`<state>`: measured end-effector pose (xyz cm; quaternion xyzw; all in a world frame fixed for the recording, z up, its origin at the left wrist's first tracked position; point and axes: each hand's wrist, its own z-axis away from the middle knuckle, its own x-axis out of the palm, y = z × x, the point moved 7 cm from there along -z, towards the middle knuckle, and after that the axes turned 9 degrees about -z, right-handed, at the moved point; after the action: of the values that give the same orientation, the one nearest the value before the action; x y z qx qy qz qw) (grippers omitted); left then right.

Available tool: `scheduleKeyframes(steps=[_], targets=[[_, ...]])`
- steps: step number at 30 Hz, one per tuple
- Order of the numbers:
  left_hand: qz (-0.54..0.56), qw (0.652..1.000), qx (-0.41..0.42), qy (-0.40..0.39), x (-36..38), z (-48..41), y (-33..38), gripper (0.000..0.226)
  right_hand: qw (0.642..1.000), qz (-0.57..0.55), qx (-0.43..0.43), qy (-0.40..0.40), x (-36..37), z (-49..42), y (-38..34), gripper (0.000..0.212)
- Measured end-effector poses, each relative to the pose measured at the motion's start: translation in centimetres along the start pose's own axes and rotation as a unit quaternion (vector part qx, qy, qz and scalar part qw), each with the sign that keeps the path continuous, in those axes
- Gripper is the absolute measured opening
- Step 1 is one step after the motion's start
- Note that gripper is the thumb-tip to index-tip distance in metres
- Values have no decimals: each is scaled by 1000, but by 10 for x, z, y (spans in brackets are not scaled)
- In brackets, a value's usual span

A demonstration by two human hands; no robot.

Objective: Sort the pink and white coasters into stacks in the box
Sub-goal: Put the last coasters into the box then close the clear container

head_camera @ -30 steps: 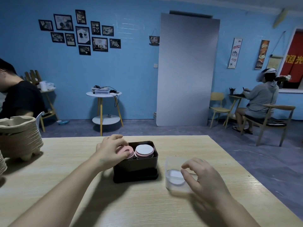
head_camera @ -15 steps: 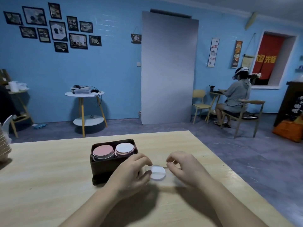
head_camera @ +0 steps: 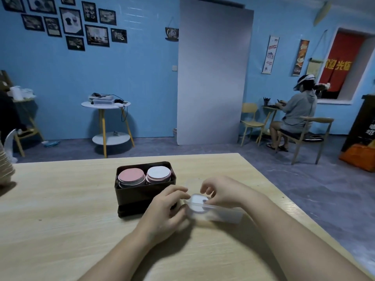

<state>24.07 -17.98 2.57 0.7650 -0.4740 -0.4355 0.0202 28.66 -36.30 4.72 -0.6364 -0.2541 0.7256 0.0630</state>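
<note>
A dark box [head_camera: 142,192] stands on the wooden table [head_camera: 60,209]. Inside it are two stacks: pink coasters [head_camera: 130,175] on the left and white coasters [head_camera: 158,173] on the right. Just right of the box lies a clear plastic container [head_camera: 223,214] with one white coaster [head_camera: 197,202] flat in it. My left hand [head_camera: 164,209] grips the container's left end, thumb over the rim. My right hand [head_camera: 223,191] hovers over the container, its bent fingertips at the coaster's far edge and not closed on it.
A stack of beige moulded trays [head_camera: 5,169] sits at the table's left edge. The table's right edge [head_camera: 284,199] runs close to the container. Across the room are a white round side table [head_camera: 105,104] and a seated person [head_camera: 296,116].
My left hand left the pink stack in the box and came to the clear container's left end. My right hand closed in over the white coaster. The view swung right.
</note>
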Motion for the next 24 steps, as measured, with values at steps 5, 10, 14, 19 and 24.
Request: scheduleKeyframes(steps=[5, 10, 14, 19, 24], targets=[[16, 1000, 5, 10, 1, 1, -3, 26, 999, -5, 32, -40, 6, -7, -1, 58], [25, 1000, -1, 9, 3, -2, -5, 23, 997, -5, 21, -73, 11, -10, -6, 68], [31, 1000, -2, 6, 4, 0, -7, 23, 991, 102, -36, -73, 12, -13, -16, 57], [32, 999, -4, 5, 4, 0, -8, 23, 988, 106, -64, -87, 13, -17, -15, 66], [27, 1000, -4, 6, 5, 0, -9, 22, 992, 61, -80, -71, 15, -18, -9, 58]])
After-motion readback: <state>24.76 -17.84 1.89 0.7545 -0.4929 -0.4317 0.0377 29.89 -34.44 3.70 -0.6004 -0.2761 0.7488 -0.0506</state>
